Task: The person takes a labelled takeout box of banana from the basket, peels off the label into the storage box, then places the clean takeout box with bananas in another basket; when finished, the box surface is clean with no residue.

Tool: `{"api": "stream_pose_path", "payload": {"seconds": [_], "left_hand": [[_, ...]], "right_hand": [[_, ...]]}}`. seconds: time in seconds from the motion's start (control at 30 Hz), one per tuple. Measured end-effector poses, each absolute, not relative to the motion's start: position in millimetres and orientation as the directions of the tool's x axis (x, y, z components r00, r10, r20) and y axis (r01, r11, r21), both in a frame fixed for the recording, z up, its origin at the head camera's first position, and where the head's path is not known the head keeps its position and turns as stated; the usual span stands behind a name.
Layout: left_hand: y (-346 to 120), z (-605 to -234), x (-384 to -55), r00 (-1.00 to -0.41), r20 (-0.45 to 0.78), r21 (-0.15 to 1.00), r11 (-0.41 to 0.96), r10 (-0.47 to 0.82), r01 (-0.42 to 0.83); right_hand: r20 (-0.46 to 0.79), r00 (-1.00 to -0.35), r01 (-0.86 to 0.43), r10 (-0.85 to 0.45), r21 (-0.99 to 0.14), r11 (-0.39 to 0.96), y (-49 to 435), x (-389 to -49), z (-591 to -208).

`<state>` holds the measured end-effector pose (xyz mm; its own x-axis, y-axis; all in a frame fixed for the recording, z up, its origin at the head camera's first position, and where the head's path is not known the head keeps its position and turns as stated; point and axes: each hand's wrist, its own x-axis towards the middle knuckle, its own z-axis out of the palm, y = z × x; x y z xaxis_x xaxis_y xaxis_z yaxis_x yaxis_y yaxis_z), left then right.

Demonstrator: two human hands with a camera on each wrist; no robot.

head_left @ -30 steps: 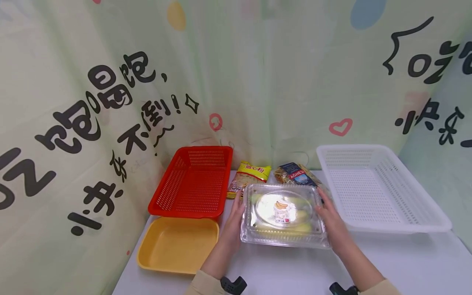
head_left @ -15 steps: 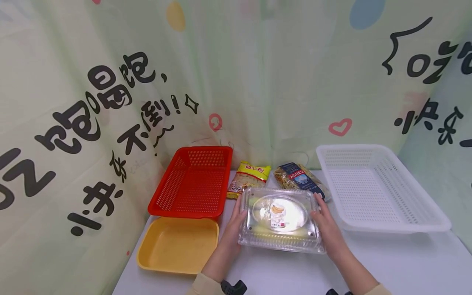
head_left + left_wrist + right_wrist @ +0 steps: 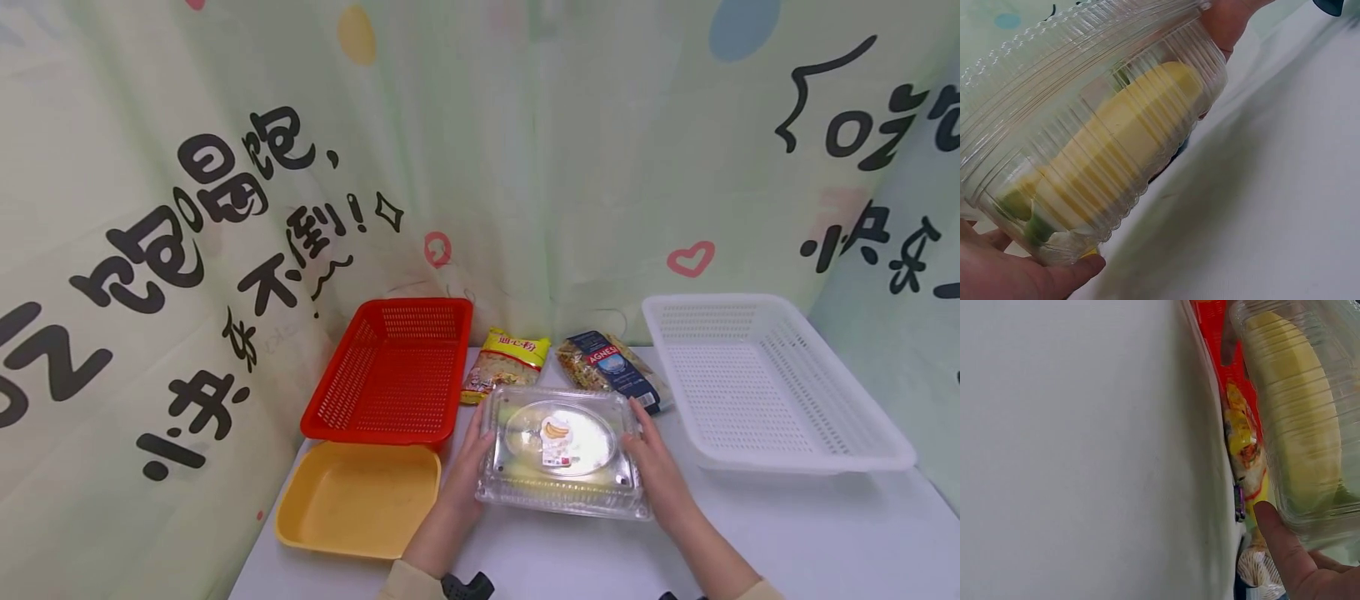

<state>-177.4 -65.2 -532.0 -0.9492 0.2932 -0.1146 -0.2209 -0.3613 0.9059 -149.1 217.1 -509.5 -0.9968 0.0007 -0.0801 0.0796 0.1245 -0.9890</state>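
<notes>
Between my two hands is a clear plastic clamshell box point(image 3: 562, 454), its lid down and a banana sticker point(image 3: 557, 442) on top. Through its ribbed side I see a yellow banana point(image 3: 1119, 140) with a green end. My left hand point(image 3: 465, 467) grips the box's left side, thumb near the lid's edge. On the opposite side, my right hand point(image 3: 656, 471) holds it with the thumb on the rim and fingers reaching below. The box is held up over the white table point(image 3: 1272, 206), its shadow falling there. Most of the fingers under the box are hidden in the head view.
A red basket point(image 3: 390, 367) stands at the back left, with a yellow tray point(image 3: 360, 500) in front. Behind the box lie a yellow-topped pasta bag point(image 3: 510, 358) and a dark blue Agnesi bag point(image 3: 611, 367). A large white basket point(image 3: 750, 392) stands at the right.
Both hands have brought the box slightly left and nearer to me. More of the Agnesi bag shows behind it. The baskets, tray and bags have stayed in place.
</notes>
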Motion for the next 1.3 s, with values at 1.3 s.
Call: {"api": "stream_pose_path", "payload": {"seconds": [1.3], "left_hand": [[-68.4, -564.3, -161.9, -0.941, -0.085, 0.969, -0.194, 0.327, -0.155]], "right_hand": [[-0.150, -0.988, 0.131, -0.045, -0.947, 0.293, 222.4, -140.4, -534.9]]}}
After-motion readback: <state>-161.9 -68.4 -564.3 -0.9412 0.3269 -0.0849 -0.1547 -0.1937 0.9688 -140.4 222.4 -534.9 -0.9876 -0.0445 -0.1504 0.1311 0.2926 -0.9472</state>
